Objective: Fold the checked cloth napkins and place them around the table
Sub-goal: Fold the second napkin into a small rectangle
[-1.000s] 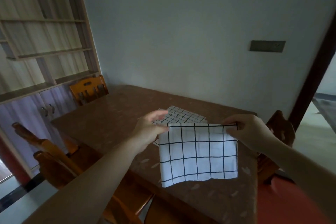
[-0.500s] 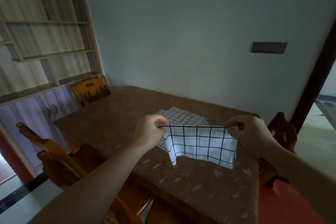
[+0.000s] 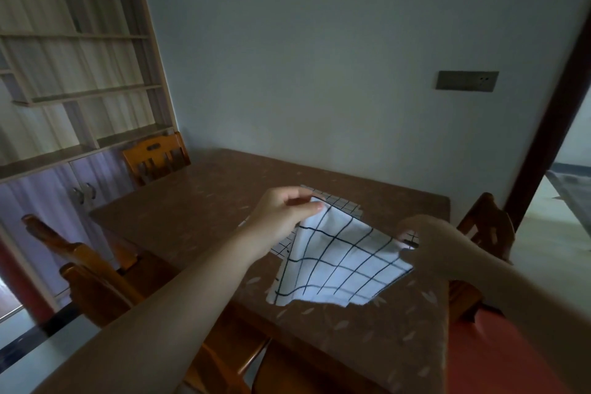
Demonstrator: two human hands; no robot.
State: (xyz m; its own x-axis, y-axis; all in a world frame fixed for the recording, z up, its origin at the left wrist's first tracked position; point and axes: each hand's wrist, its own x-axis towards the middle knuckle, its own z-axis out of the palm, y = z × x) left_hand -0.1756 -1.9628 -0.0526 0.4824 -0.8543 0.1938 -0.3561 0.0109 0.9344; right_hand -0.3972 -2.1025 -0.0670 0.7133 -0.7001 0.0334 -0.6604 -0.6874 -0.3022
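Note:
A white napkin with large black checks (image 3: pixel 339 262) hangs tilted above the brown table (image 3: pixel 198 211). My left hand (image 3: pixel 281 214) pinches its upper left corner between thumb and fingers. My right hand (image 3: pixel 431 243) grips its right corner, lower and closer to me. The napkin's bottom edge hangs just over the tabletop. A second napkin with a finer check (image 3: pixel 342 203) lies flat on the table behind it, mostly hidden by the held napkin and my left hand.
Wooden chairs stand around the table: one at the far left end (image 3: pixel 156 157), two at the near left (image 3: pixel 86 272), one at the right (image 3: pixel 486 227). A shelf unit with cabinet doors (image 3: pixel 64 73) fills the left wall. A doorway opens at the right.
The napkin went from hanging flat and level to a slant: my left hand rose and moved away, my right hand dropped lower and nearer. The cloth opened out again after bunching.

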